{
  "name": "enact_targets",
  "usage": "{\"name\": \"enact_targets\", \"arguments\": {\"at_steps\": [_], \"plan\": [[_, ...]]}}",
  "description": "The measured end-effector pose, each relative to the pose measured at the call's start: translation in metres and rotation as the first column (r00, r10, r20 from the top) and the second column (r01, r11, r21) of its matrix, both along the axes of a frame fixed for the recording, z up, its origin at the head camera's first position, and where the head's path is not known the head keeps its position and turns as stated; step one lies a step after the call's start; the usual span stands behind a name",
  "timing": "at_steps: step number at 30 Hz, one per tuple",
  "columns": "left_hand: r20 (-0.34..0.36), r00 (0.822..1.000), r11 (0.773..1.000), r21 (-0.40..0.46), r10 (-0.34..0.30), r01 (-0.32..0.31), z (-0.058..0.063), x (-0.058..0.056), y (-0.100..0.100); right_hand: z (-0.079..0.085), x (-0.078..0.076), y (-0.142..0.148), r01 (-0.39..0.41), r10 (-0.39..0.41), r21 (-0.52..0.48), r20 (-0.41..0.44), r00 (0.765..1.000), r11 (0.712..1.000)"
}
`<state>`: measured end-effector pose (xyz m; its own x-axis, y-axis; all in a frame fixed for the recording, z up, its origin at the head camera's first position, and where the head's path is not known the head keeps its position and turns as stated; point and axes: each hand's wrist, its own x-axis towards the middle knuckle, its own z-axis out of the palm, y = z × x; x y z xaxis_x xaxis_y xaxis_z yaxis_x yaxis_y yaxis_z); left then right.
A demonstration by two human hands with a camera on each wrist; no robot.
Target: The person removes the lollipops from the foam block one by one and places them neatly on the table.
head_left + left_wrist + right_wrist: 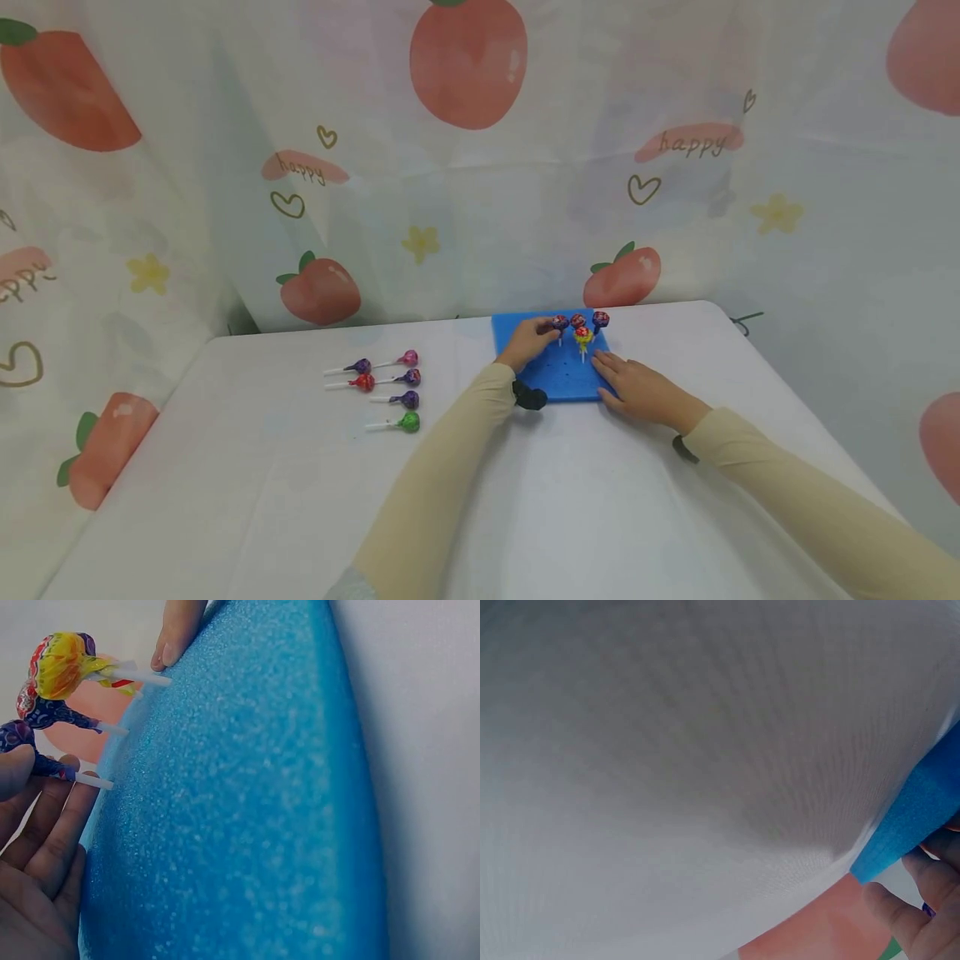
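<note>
A blue foam board (pixel 570 379) lies on the table with several lollipops standing in it. My left hand (pixel 527 342) pinches the head of a dark purple-blue lollipop (pixel 16 736) between thumb and fingers. Its white stick points into the foam in the left wrist view. Just beside it stand a yellow-wrapped lollipop (pixel 582 336), a red and dark one (pixel 577 321) and another dark blue one (pixel 601 320). My right hand (pixel 645 392) rests on the board's right edge, fingers extended; in the right wrist view its fingers (pixel 930 877) are at the foam's side.
Several more lollipops lie on the white table to the left, among them a green one (pixel 408 422), a red one (pixel 364 382) and a pink one (pixel 408 358). Small holes show in the foam's front part. A fruit-printed curtain (pixel 465 208) hangs behind the table.
</note>
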<state>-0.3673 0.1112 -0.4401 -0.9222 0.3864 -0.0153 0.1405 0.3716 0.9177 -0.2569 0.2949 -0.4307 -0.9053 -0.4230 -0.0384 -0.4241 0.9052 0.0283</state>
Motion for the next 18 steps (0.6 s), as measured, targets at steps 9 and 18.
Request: {"name": "enact_targets", "arguments": {"at_steps": [9,18], "plan": [[-0.029,1.000,1.000,-0.021,-0.001,0.001,-0.0022,0.0006,0.0022,-0.0007,0.0000,0.0003,0.000,0.000,-0.001,-0.002,1.000,1.000],[-0.030,0.999,0.998,0.059,0.023,-0.022,-0.0048,0.0018,0.0026,-0.0016,0.0004,0.0008,0.004,-0.004,-0.010,0.003,1.000,1.000]]}}
